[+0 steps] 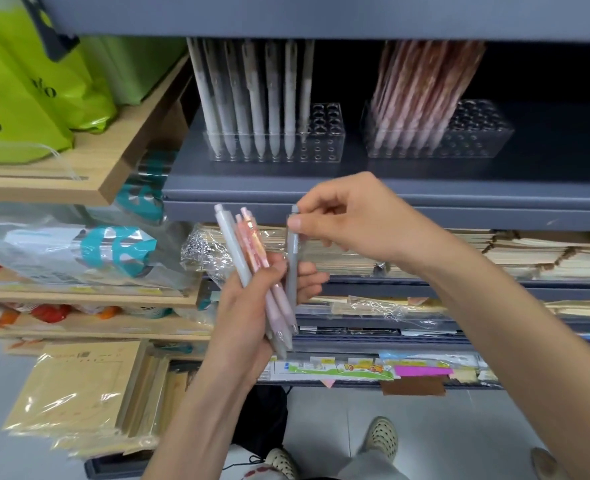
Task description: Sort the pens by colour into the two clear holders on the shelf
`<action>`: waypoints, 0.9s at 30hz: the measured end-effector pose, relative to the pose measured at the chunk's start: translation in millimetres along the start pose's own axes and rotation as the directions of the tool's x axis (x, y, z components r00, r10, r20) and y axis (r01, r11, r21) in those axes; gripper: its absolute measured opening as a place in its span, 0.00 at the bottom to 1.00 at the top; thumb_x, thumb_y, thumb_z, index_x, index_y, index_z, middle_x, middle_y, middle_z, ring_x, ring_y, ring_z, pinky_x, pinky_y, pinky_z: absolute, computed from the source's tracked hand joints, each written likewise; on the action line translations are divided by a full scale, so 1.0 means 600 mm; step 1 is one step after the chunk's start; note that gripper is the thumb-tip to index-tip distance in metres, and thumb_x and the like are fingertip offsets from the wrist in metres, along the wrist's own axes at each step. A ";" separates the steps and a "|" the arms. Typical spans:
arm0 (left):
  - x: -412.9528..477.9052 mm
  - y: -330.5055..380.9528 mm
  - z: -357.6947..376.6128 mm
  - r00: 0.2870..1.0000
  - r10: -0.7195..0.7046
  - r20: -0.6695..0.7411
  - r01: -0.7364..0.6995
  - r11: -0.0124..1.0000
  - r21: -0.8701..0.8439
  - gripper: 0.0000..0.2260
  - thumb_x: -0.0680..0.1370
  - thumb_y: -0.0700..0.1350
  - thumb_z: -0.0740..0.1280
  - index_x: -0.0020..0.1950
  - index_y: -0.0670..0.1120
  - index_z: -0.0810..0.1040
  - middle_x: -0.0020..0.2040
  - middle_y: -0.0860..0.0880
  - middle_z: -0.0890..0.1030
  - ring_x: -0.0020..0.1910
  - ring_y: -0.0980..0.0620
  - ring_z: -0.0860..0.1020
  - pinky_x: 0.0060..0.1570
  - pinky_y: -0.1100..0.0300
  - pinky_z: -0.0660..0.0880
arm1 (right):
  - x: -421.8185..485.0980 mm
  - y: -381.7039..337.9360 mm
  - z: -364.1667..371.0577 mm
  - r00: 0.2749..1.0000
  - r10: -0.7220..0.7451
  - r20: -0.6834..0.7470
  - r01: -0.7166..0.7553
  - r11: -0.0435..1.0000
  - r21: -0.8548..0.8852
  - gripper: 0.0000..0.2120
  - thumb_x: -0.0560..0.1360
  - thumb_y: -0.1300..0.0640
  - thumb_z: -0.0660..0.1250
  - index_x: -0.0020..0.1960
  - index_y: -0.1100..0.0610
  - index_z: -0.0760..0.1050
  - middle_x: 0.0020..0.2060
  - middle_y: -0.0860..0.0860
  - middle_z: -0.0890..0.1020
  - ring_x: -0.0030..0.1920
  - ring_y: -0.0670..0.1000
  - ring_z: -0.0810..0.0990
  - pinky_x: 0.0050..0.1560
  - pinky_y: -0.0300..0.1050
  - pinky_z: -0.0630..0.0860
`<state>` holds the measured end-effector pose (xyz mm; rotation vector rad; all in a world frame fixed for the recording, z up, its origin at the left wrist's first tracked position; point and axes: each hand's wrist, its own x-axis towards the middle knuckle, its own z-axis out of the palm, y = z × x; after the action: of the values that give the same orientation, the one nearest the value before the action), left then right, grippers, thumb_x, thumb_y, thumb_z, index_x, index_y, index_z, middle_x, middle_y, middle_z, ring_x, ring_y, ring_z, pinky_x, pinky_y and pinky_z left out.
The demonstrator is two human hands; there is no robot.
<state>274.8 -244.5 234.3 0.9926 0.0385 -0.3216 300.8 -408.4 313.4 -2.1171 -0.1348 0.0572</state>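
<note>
Two clear holders stand on the grey shelf [321,183]. The left holder [324,133] carries several grey pens [255,98] upright. The right holder [480,136] carries several pink pens [421,95], leaning. Below the shelf edge my left hand [252,306] grips a small bunch of pens [252,258], one grey and a few pink. My right hand [349,216] pinches the top of a single grey pen [292,268], whose lower part still lies against my left hand's fingers.
A wooden shelf [89,174] with green bags [27,91] juts out at the left. Lower shelves hold stacked paper goods [529,254] and plastic-wrapped packets [79,393]. My shoes [383,438] stand on the light floor below.
</note>
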 end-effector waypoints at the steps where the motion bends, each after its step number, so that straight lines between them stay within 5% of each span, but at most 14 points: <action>1: 0.001 -0.001 0.000 1.000 -0.008 0.001 0.008 0.999 -0.034 0.08 0.79 0.36 0.62 0.45 0.39 0.80 0.47 0.34 0.85 0.47 0.36 0.85 0.45 0.53 0.82 | -0.003 -0.001 -0.004 1.000 -0.002 -0.007 0.002 0.999 0.044 0.05 0.75 0.58 0.71 0.46 0.59 0.83 0.35 0.50 0.83 0.32 0.42 0.78 0.33 0.35 0.74; 4: 0.002 0.002 -0.002 0.999 -0.033 0.019 0.033 0.999 -0.018 0.09 0.81 0.35 0.60 0.45 0.38 0.79 0.50 0.32 0.84 0.50 0.35 0.84 0.47 0.52 0.82 | -0.009 -0.004 -0.016 0.996 -0.023 -0.085 0.040 0.979 0.198 0.06 0.79 0.63 0.64 0.51 0.64 0.79 0.42 0.61 0.83 0.35 0.51 0.80 0.33 0.45 0.77; 6: 0.001 0.002 -0.004 0.999 -0.040 0.022 0.039 0.997 0.060 0.04 0.80 0.36 0.62 0.50 0.36 0.75 0.49 0.34 0.85 0.42 0.40 0.86 0.42 0.55 0.83 | -0.010 -0.005 -0.017 0.990 -0.022 -0.141 0.066 0.945 0.321 0.08 0.81 0.65 0.61 0.54 0.66 0.77 0.44 0.63 0.83 0.35 0.54 0.80 0.34 0.47 0.77; 10: -0.003 -0.003 -0.001 1.000 -0.009 0.011 0.008 0.990 0.141 0.09 0.79 0.36 0.64 0.43 0.44 0.82 0.46 0.39 0.85 0.30 0.48 0.79 0.34 0.57 0.79 | -0.012 -0.002 0.004 0.986 0.021 -0.166 0.053 0.902 0.429 0.09 0.81 0.63 0.62 0.58 0.64 0.76 0.44 0.61 0.84 0.34 0.53 0.79 0.37 0.45 0.80; 17: -0.003 0.004 -0.013 1.000 0.011 0.017 -0.013 0.991 0.130 0.02 0.80 0.38 0.64 0.48 0.43 0.75 0.49 0.37 0.85 0.30 0.48 0.78 0.34 0.56 0.79 | 0.002 -0.004 -0.001 0.958 0.011 -0.286 0.089 0.938 0.334 0.04 0.77 0.64 0.68 0.51 0.61 0.80 0.40 0.61 0.85 0.34 0.51 0.83 0.39 0.43 0.82; 22: -0.011 0.012 -0.016 0.998 -0.056 -0.011 0.056 0.996 0.067 0.04 0.79 0.43 0.66 0.45 0.48 0.78 0.35 0.45 0.78 0.24 0.52 0.70 0.23 0.63 0.70 | 0.044 -0.017 -0.063 0.782 -0.082 -0.617 0.258 0.945 0.200 0.05 0.79 0.62 0.64 0.48 0.57 0.78 0.40 0.53 0.85 0.40 0.49 0.86 0.45 0.44 0.82; 27: -0.012 0.017 -0.015 0.994 -0.095 -0.045 0.097 0.994 0.040 0.10 0.77 0.45 0.68 0.54 0.44 0.70 0.30 0.49 0.68 0.23 0.54 0.63 0.21 0.65 0.62 | 0.088 -0.011 -0.077 0.715 -0.172 -0.678 0.283 0.958 0.055 0.06 0.79 0.63 0.61 0.48 0.55 0.75 0.43 0.51 0.82 0.44 0.48 0.84 0.51 0.49 0.82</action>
<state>271.6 -230.5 238.9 1.0419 0.1195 -0.3908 357.0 -438.0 344.0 -1.8234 0.0416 -0.8198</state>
